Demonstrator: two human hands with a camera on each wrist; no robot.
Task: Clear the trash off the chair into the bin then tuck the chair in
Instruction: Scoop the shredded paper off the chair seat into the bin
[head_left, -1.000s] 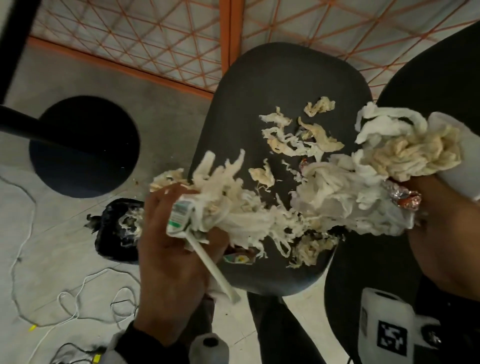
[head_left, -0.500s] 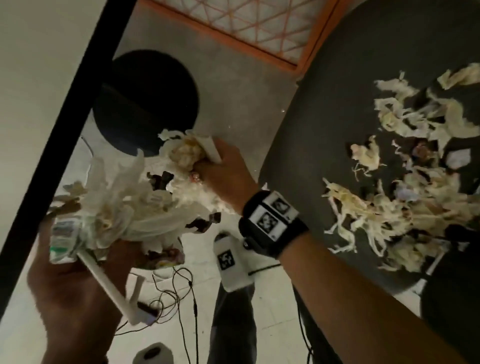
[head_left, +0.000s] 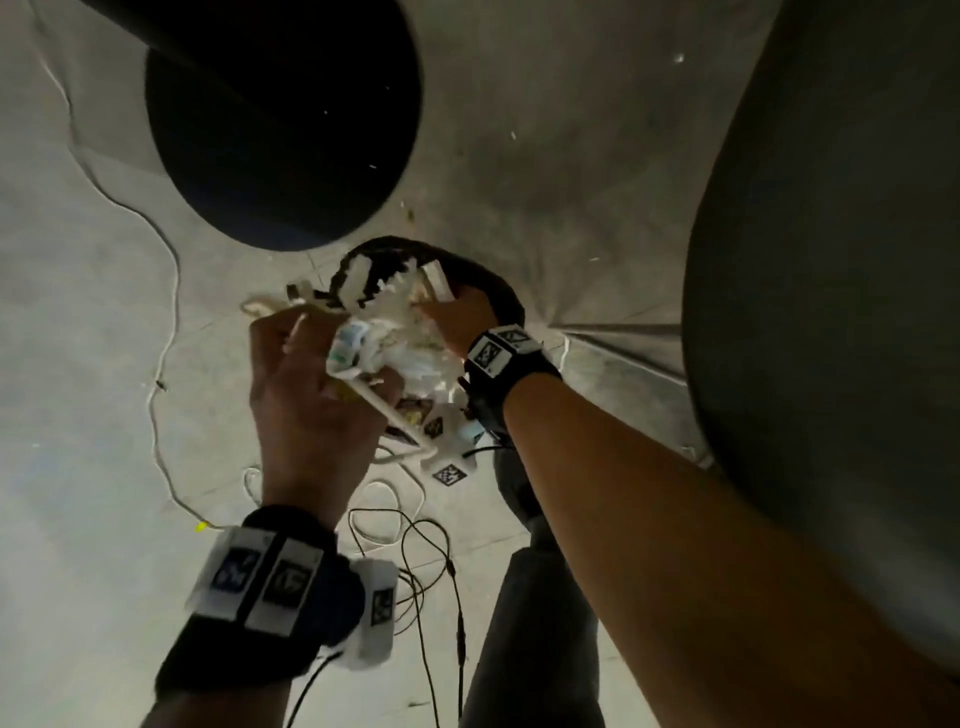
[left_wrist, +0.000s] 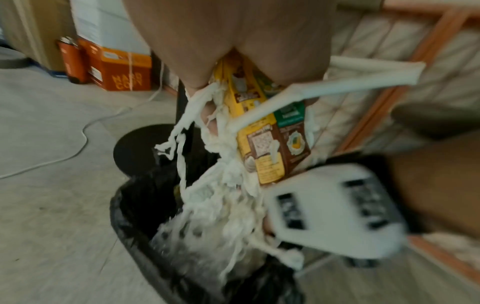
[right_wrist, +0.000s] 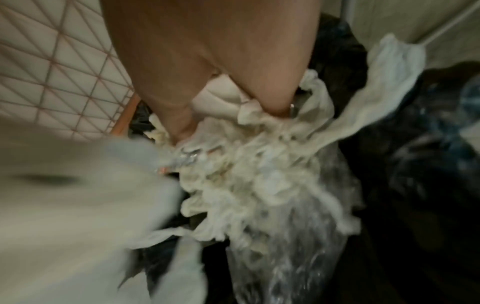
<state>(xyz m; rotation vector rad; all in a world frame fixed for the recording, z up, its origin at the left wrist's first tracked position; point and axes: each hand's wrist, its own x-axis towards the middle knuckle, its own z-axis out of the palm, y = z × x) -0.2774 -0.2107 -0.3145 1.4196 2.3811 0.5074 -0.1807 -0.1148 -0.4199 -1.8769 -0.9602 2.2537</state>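
Observation:
Both hands hold trash over the black-lined bin (head_left: 501, 291) on the floor. My left hand (head_left: 332, 358) grips a yellow and brown carton (left_wrist: 270, 144), a white stick (left_wrist: 337, 84) and shredded tissue (left_wrist: 221, 205) that hangs into the bin liner (left_wrist: 135, 205). On the other side my right hand (head_left: 449, 314) grips a wad of white tissue (right_wrist: 259, 174), low at the bin's mouth over its liner (right_wrist: 415, 164). The dark chair seat (head_left: 831, 260) fills the right edge; its top surface is hidden.
A round black table base (head_left: 280, 119) lies just beyond the bin. White and black cables (head_left: 166, 312) trail over the grey floor by my leg (head_left: 530, 597). Orange boxes (left_wrist: 114, 67) stand against the far wall. An orange-framed mesh panel (left_wrist: 389, 82) runs behind the bin.
Both hands have carried their handfuls of trash from the chair seat leftwards and down to the bin's mouth. The view has swung away from the seat top.

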